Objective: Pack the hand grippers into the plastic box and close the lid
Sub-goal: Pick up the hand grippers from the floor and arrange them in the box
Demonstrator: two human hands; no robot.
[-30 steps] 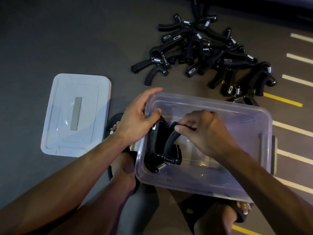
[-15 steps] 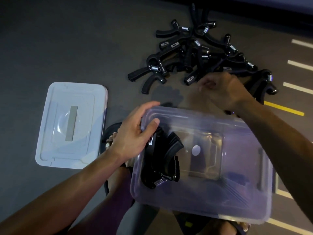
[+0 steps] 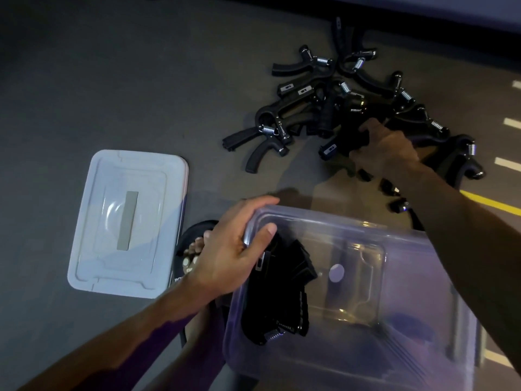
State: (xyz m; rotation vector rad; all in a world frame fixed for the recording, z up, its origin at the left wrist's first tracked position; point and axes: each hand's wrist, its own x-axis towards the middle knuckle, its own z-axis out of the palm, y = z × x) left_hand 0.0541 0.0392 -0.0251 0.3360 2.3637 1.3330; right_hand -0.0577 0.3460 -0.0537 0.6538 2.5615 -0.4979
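A clear plastic box (image 3: 423,348) stands on the dark floor in front of me, its top uncovered. Black hand grippers (image 3: 277,294) lie stacked at its left end. My left hand (image 3: 234,249) grips the box's left rim, thumb inside. Beyond the box lies a pile of several black hand grippers (image 3: 324,108) with steel springs. My right hand (image 3: 386,148) rests on that pile, fingers curled around one black hand gripper (image 3: 344,142). The box's pale lid (image 3: 127,224) lies flat on the floor to the left.
A sandalled foot (image 3: 194,255) shows under my left wrist beside the box. White stripes (image 3: 507,163) and a yellow stripe (image 3: 490,203) mark the floor at the right. A dark ledge runs along the far edge behind the pile.
My right hand left the box, where it had set a gripper down, and reached forward into the pile, closing on another gripper. My left hand stayed on the box rim.
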